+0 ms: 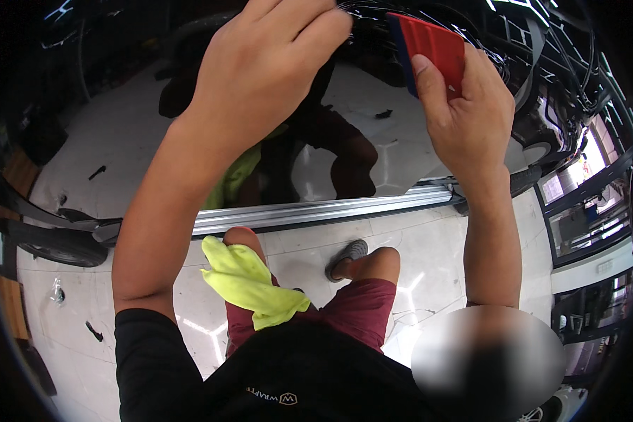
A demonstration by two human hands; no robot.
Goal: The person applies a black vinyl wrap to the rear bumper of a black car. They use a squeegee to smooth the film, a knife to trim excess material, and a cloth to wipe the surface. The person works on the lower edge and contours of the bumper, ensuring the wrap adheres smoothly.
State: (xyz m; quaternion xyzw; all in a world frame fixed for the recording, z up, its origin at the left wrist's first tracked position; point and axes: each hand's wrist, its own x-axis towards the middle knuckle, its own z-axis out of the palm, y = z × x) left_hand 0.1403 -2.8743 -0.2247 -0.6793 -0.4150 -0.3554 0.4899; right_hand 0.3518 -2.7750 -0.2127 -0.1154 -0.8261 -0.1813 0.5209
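A red squeegee (439,48) with a dark blue edge is gripped in my right hand (472,116), thumb flat on its face. The tool is tilted in front of a glossy black car body panel (380,158). My left hand (271,60) is raised before the same panel, farther left, with its fingers curled together. Its fingertips are partly cut off at the upper edge, so what they pinch, if anything, cannot be made out. Wrinkled, shiny streaks show on the black surface near both hands.
A silver side step (323,214) runs below the panel. Over my left thigh hangs a yellow-green cloth (250,281). A car wheel (60,245) stands at the left. Small dark scraps (94,331) lie on the pale tiled floor (148,344). Glazed frames line the right side.
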